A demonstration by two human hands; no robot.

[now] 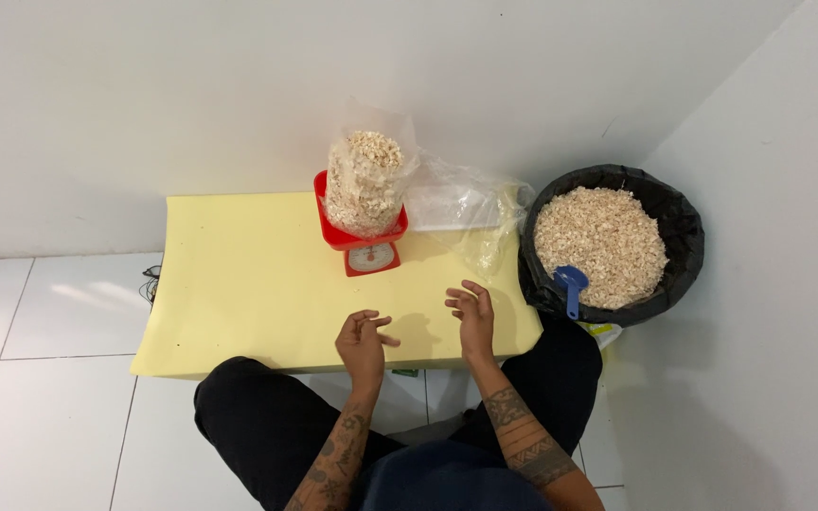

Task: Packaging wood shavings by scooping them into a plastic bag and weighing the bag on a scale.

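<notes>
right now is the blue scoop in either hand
No, the blue scoop lies in the black bin; the left hand and right hand are empty.

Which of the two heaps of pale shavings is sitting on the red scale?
The clear plastic bag of shavings stands upright on the red scale. The other heap fills the black tub on the floor, with a blue scoop in it.

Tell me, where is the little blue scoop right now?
In the head view, the blue scoop sits at the near edge of the black-lined bin of pale shavings, right of the yellow mat, beyond the right hand.
</notes>
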